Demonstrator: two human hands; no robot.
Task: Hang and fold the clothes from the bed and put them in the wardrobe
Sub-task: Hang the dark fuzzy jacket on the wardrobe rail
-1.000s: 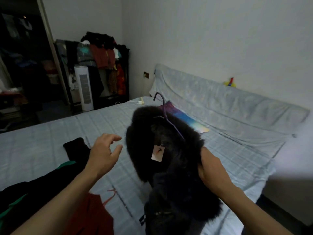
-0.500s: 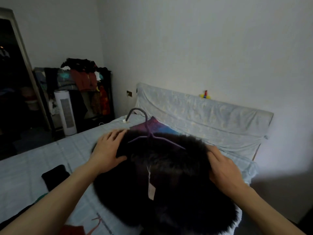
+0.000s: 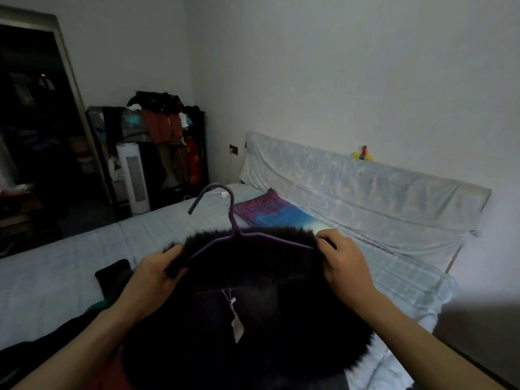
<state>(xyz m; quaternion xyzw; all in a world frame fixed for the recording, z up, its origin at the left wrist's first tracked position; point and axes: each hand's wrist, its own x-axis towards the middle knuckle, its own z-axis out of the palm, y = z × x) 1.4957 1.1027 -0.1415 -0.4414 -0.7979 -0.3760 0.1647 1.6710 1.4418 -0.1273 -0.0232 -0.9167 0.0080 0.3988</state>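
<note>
As seen from the head camera, looking forward and down in a dim bedroom: a black fur garment (image 3: 267,291) held up close to the viewer, over the near side of a bed (image 3: 70,263) with a pale checked sheet. Threaded into the neck, a purple hanger (image 3: 232,215), hook upward and curling to the left, sloping arms laid along the fluffy collar. Left hand (image 3: 153,280) closed round the left end of the collar, thumb and fingers curled about the fur, by the tip of the hanger's left arm. Right hand (image 3: 344,263) gripping the right end of the collar, fingers bent over the fur at the tip of the hanger's right arm. Under the collar, a small white tag (image 3: 237,329) dangling on a thread against the dark lining. On the bed to the left of the garment, more dark clothes (image 3: 115,277), one with a green edge, plus a patch of red cloth (image 3: 112,375) at the bottom edge. Farther up the bed, a purple and blue cushion (image 3: 270,211) lying flat near a headboard (image 3: 351,187) draped in pale fabric, with a small yellow and red toy (image 3: 363,155) on top. In the far corner, a black rack (image 3: 163,136) piled with clothes, a white tower appliance (image 3: 133,181) in front. At far left, a dark opening (image 3: 33,136) with a pale frame.
</note>
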